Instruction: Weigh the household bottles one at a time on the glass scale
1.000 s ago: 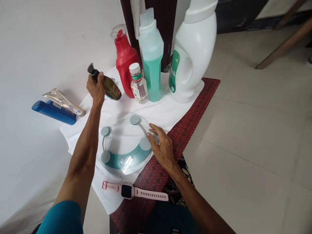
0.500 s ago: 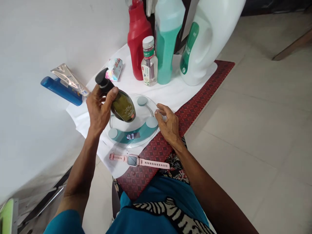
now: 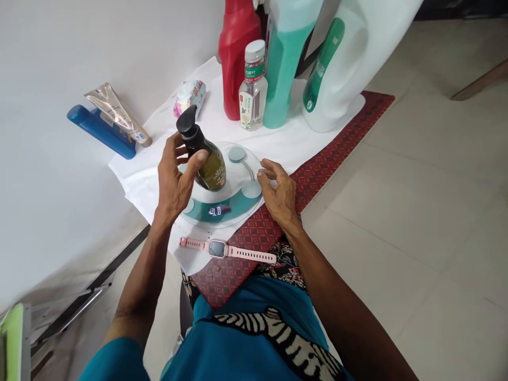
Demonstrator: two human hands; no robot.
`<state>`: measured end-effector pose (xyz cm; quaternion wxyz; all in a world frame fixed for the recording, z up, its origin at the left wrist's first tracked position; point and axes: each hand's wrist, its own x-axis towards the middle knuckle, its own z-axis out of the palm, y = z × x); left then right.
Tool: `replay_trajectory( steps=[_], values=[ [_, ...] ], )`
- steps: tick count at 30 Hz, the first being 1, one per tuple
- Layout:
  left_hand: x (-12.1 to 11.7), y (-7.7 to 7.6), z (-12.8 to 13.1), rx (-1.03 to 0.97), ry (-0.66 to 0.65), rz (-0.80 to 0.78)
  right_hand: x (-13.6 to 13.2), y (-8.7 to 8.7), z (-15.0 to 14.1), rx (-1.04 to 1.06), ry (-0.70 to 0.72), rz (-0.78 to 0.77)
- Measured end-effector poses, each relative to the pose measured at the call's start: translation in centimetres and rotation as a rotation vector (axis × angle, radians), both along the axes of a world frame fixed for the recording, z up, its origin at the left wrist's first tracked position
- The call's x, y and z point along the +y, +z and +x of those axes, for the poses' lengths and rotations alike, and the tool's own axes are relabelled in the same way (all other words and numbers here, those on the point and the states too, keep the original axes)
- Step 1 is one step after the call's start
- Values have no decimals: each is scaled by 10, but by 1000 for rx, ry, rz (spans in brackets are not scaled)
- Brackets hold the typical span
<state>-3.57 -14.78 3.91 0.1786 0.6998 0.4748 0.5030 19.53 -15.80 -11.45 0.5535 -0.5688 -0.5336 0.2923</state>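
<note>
A dark green pump bottle (image 3: pixel 214 170) with a black pump head stands almost upright over the middle of a round glass scale (image 3: pixel 198 213). My left hand (image 3: pixel 177 182) is closed around its upper body, thumb in front and fingers behind. Lit digits show on the scale's display (image 3: pixel 219 210), too blurred to read surely. At the scale's right edge, my right hand (image 3: pixel 280 193) is loosely curled with a gap between thumb and fingers, and nothing is seen in it. Below the scale lies a pink-strapped smartwatch (image 3: pixel 217 248).
Behind the scale stand a red bottle (image 3: pixel 234 58), a small clear bottle (image 3: pixel 253 95), a bottle of green liquid (image 3: pixel 280 79) and a large white jug (image 3: pixel 341 79). A blue bottle (image 3: pixel 101 132), a tube (image 3: pixel 117 114) and a wrapped packet (image 3: pixel 190 98) lie at the left and back.
My left hand has brought the pump bottle from a tilt to nearly upright and lowered it onto the scale. My right hand stays at the scale's edge. The view has shifted slightly.
</note>
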Motion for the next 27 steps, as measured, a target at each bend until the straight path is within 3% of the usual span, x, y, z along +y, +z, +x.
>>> replay_trajectory(
  steps=[3, 8, 12, 17, 23, 27],
  values=[
    [-15, -17, -19, -109, 173, -26, -1, 1, 0, -4, 0, -5],
    [-55, -62, -65, -206, 541, -136, -3, 5, 1, -9, -12, -10],
    [-86, -85, -89, -265, 672, -171, -4, 6, 1, -36, -15, -3],
    [-86, -77, -74, -201, 598, -151, -5, 5, 1, -64, -36, -2],
    [-33, -67, -3, -43, 234, -97, -4, 3, 0, -84, -66, 7],
    [-6, -70, 23, -45, 231, -146, -5, 5, 0, -58, -67, 2]
  ],
)
